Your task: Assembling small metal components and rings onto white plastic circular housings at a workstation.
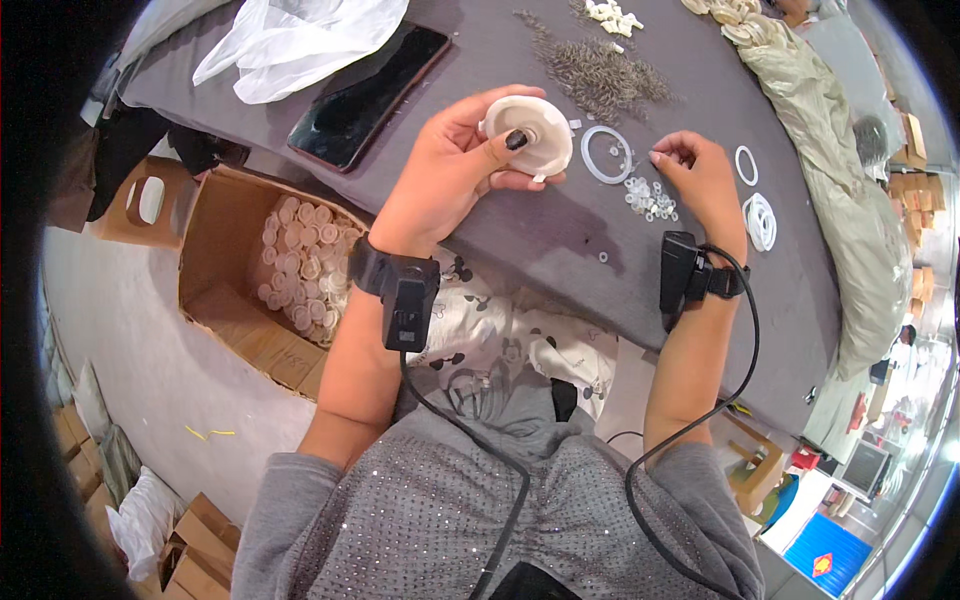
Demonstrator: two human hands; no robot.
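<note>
My left hand (440,170) is closed round the edge of a shallow white plastic cup-shaped part (548,148), tilted with its hollow side up. The left thumb, with a dark nail, presses near its middle. Just right of that part lies a large translucent ring (588,165) on the grey cloth. My right hand (705,180) is held above the table with thumb and forefinger pinched together; whatever is between them is too small to make out. Below its fingertips sits a small heap of clear little rings (650,200). One loose small ring (603,257) lies nearer to me.
Beyond my hands is a pile of small dark metal springs (610,80), with white small parts (612,16) behind. White rings (760,222) lie at right. A black phone (370,95) and plastic bag (300,45) are at left. A cardboard box (215,225) holds several round parts.
</note>
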